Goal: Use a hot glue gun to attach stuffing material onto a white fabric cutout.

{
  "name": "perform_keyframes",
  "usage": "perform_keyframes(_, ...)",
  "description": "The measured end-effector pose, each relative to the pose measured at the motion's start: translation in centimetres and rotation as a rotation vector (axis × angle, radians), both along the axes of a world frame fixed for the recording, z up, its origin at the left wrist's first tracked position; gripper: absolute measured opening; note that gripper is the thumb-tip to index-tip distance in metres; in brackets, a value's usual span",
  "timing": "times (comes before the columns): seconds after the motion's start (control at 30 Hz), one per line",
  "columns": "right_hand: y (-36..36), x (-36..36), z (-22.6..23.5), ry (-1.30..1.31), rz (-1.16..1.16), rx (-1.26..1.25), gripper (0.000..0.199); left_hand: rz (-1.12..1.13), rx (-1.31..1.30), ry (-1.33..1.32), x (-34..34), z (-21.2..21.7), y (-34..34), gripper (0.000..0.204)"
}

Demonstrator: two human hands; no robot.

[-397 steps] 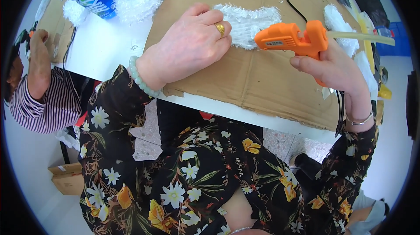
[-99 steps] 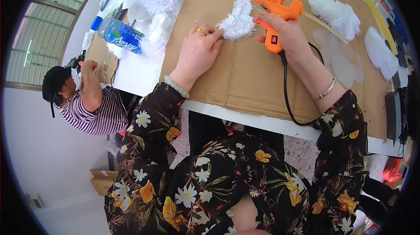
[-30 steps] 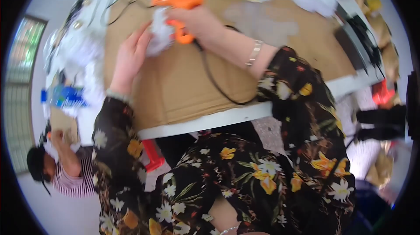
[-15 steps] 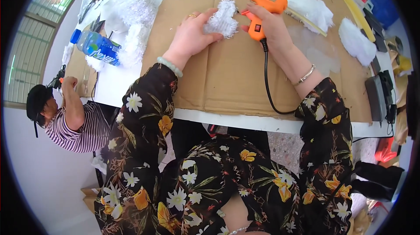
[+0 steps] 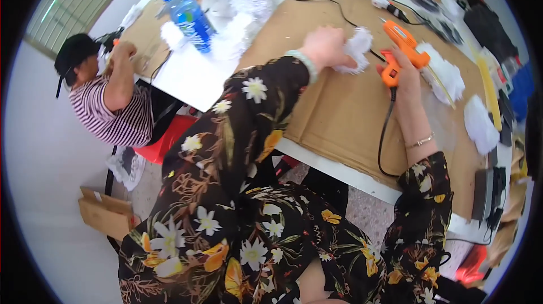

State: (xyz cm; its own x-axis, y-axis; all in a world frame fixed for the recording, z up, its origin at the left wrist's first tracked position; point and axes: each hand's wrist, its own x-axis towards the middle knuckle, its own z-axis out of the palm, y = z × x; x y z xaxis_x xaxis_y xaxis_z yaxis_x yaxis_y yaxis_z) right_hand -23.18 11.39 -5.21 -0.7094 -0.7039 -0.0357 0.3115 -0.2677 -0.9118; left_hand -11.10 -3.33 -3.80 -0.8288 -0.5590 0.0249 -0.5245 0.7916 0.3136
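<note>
My left hand grips a white fluffy piece and holds it over the brown cardboard sheet on the table. My right hand is closed around the handle of an orange glue gun, its nozzle pointing away toward the upper left, close beside the fluffy piece. The gun's black cord hangs down along my right forearm to the table's near edge.
More white fluffy pieces lie right of the gun. A blue water bottle and a white fluffy heap stand at the far left. A person in a striped shirt sits at the left. A cardboard box is on the floor.
The view has swung, so the table sits further right. Both hands still hold the fluffy piece and the glue gun close together; the gun's nozzle has drawn slightly away from the piece.
</note>
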Motion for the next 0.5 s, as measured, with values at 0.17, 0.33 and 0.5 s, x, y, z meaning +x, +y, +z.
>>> perform_keyframes(0.17, 1.2, -0.7, 0.5, -0.013, -0.071, -0.006, 0.020, 0.026, 0.030, 0.232, -0.5, -0.1, 2.8, 0.055)
perform_keyframes(0.33, 2.6, -0.8, 1.7, 0.018, -0.118, 0.015, 0.022, 0.101, 0.423, 0.668, 3.2, 2.7, -1.0, 0.062)
perform_keyframes(0.5, 0.8, -0.2, 0.7, -0.013, -0.055, 0.017, 0.029, 0.436, 0.304, 0.743, 14.3, 3.5, -11.4, 0.077)
